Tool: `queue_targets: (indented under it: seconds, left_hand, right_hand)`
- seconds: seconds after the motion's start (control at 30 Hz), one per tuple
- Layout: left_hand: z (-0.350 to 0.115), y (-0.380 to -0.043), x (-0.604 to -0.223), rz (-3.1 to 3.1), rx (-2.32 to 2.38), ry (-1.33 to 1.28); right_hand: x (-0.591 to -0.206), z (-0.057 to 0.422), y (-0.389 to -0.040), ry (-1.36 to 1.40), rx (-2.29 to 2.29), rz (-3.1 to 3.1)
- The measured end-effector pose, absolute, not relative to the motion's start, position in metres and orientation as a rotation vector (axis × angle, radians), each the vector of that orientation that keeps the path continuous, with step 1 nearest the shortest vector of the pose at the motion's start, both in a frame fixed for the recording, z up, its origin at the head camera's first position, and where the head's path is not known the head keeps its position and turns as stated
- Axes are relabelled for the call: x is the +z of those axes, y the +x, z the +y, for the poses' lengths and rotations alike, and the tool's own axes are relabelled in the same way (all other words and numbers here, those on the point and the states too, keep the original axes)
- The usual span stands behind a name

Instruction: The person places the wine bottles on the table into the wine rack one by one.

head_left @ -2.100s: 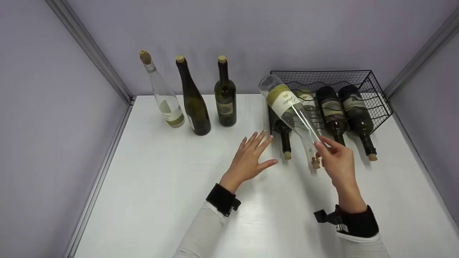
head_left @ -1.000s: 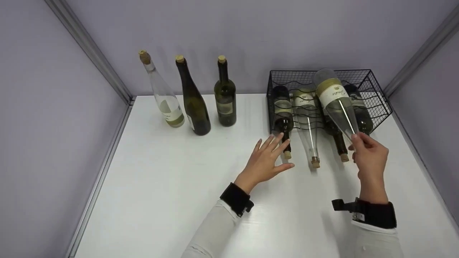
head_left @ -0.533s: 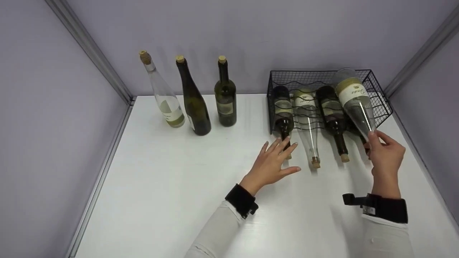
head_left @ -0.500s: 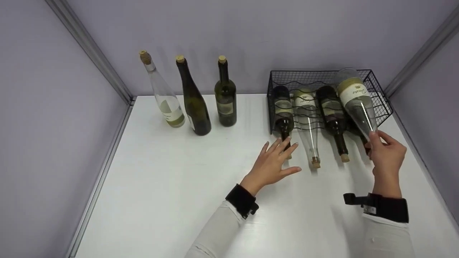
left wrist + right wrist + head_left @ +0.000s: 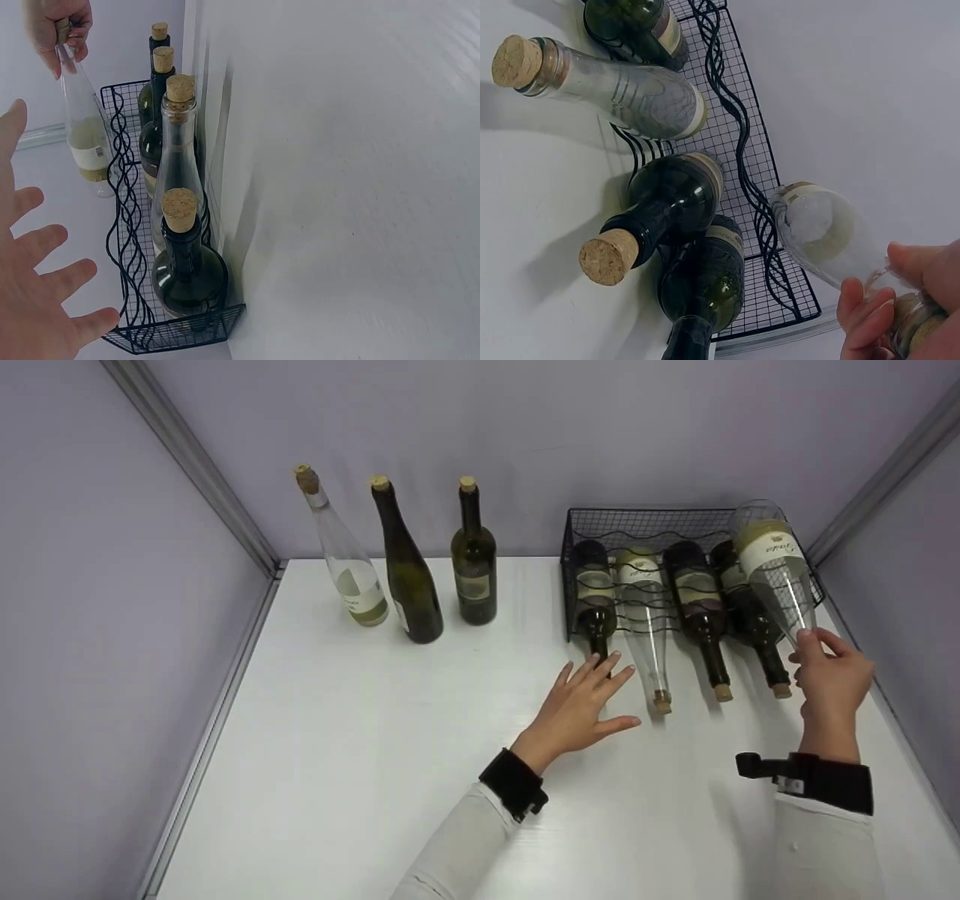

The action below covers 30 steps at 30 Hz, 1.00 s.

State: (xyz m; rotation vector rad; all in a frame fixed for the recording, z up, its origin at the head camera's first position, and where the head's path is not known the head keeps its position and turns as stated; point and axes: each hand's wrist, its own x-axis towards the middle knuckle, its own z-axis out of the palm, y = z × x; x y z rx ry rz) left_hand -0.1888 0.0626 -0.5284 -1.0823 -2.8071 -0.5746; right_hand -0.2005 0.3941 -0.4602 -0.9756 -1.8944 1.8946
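My right hand (image 5: 834,682) pinches the neck of a clear glass wine bottle (image 5: 776,566) with a cream and olive label. The bottle tilts base-up over the right end of a black wire wine rack (image 5: 565,585). In the right wrist view its cork lies within the grip of the fingers (image 5: 866,319). My left hand (image 5: 574,716) has its fingers spread, close to the neck of the leftmost dark bottle (image 5: 595,611) and covering its cork in the head view. Beside that bottle lie a clear bottle (image 5: 645,611) and two more dark bottles (image 5: 699,604), necks toward me.
Left of the rack stand three corked bottles: a clear one (image 5: 354,585), a slim dark green one (image 5: 412,592) and a broader green one (image 5: 474,581). The white table (image 5: 337,780) meets pale walls at the back and both sides.
My right hand has carried the clear bottle rightward across the rack to its right end, uncovering the dark bottles beneath. My left hand has drifted right, fingers still spread.
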Motion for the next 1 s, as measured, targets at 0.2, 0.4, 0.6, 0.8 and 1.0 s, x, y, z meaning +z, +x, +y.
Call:
queue_targets:
  seconds: [0.2, 0.4, 0.6, 0.8, 1.0]
  left_hand:
    - [0.064, -0.189, -0.53, -2.811, -0.56, -1.083]
    - [0.065, -0.188, -0.53, -2.808, -0.573, -1.084]
    - [0.067, -0.188, -0.529, -2.814, -0.57, -1.087]
    - [0.068, -0.188, -0.528, -2.802, -0.575, -1.089]
    - [0.069, -0.188, -0.529, -2.79, -0.576, -1.089]
  right_hand:
    - [-0.462, 0.402, -0.203, -0.995, 1.879, -1.928]
    - [-0.466, 0.408, -0.206, -1.001, 1.838, -1.942]
    - [-0.472, 0.414, -0.21, -1.0, 1.823, -1.936]
    - [-0.475, 0.416, -0.215, -0.966, 1.831, -1.959]
    - [-0.475, 0.417, -0.219, -0.909, 1.86, -2.009]
